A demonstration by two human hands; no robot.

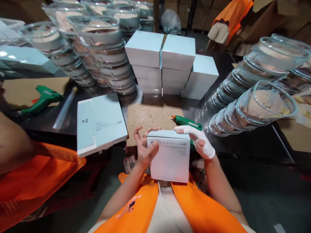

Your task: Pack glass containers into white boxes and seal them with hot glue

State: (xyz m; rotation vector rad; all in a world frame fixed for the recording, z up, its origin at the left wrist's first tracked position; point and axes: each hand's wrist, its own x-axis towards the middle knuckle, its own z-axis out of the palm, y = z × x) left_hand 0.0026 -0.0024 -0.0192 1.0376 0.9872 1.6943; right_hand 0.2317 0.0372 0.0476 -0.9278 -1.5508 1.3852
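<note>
Pale blue box [169,158], green glue gun [186,121], orange vest [201,210], white-gloved right hand [201,142]

Single view, head-worn camera. Looks forward and steeply down over the wearer's orange vest [145,207] onto the dark desk [255,142]. Near range: chest and forearms fill the lower frame. Desk's far edge and cardboard boxes [272,16] sit at top. Wide lens bends the sides.

Between the fingers [145,152] of both hands is sitting a box [170,160] of matt, smooth white card. Just beyond the right fingertips is lying a glue gun [187,122] of glossy green plastic. Farther out, clear, shiny bowls [252,106] are gleaming on a rough, grainy brown board [148,116].
</note>
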